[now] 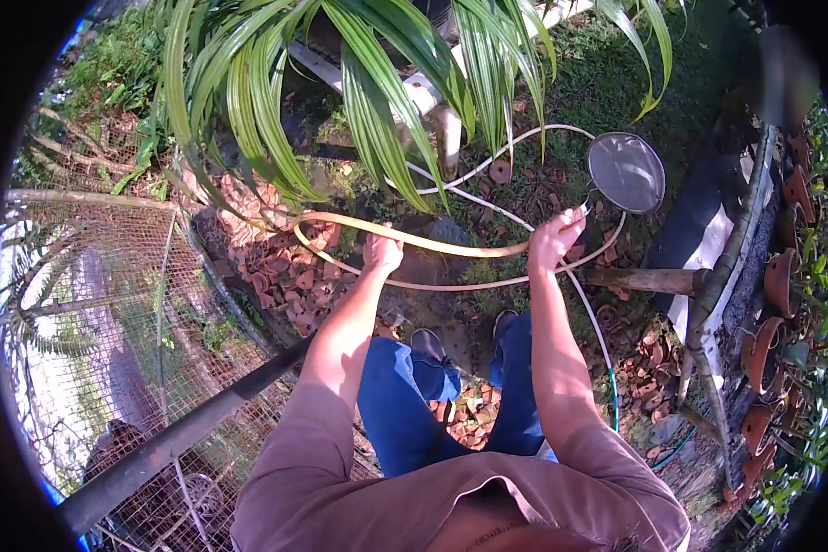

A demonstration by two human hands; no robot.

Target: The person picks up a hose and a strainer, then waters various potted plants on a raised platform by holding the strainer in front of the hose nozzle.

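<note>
A yellowish garden hose (451, 245) runs in a shallow curve between my two hands. My left hand (384, 252) is closed around it at the left, with the hose bending back beyond the fist toward the plant. Near its right end, my right hand (557, 241) grips the hose with curled fingers. A small shiny metal piece (586, 210) shows at those fingertips, close to a round mesh strainer (626, 173). A pale length of hose (488, 286) loops below both hands, and a white stretch (501, 212) winds across the ground.
Long green leaves (368, 83) hang over the far side. Wire mesh fencing (101, 304) and a dark pole (193, 432) stand at the left. Clay pots (761, 354) line the right edge beside a cut post (649, 280). Broken clay pieces (290, 294) cover the ground.
</note>
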